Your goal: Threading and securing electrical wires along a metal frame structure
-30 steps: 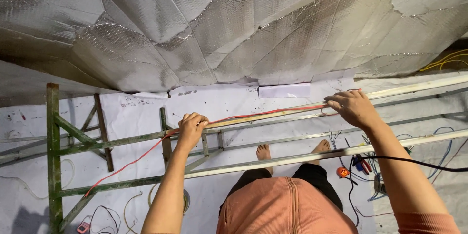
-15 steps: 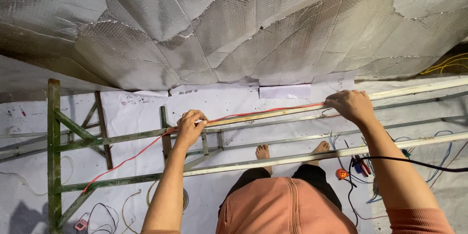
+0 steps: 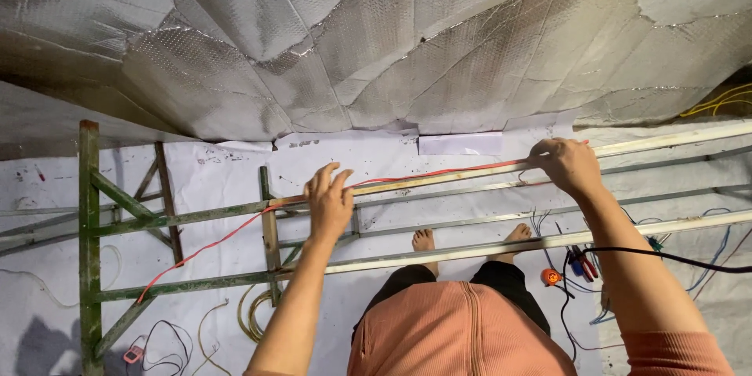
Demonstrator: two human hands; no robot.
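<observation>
Red wire [image 3: 439, 177] runs along the top rail [image 3: 470, 174] of a metal scaffold frame [image 3: 270, 219], from the floor at lower left up & across to the right hand. Going left to right: green upright post [image 3: 88, 227] w/ diagonal braces at far left, loose pale cables [image 3: 251, 309] coiled on the white floor sheet [image 3: 47, 211] below it, and a small red item near the bottom edge, too small to tell what.

Left hand [image 3: 327, 202] is open, fingers spread, palm resting against the top rail where the wire climbs onto it; not gripping anything.

Centre: person's bare feet [image 3: 424, 240] on the floor below, orange top in foreground. Crinkled silver foil insulation [image 3: 376, 39] covers the whole upper part, w/ a white paper piece [image 3: 460, 143] at its lower edge.

Right hand [image 3: 565, 164] is closed over the top rail, pinning the red wire's end under the fingers. Below it: a black cable [image 3: 666, 254] crossing the forearm, pliers w/ coloured grips [image 3: 581, 261] & blue wires on the floor. Yellow wires [image 3: 721, 100] at far right edge.
</observation>
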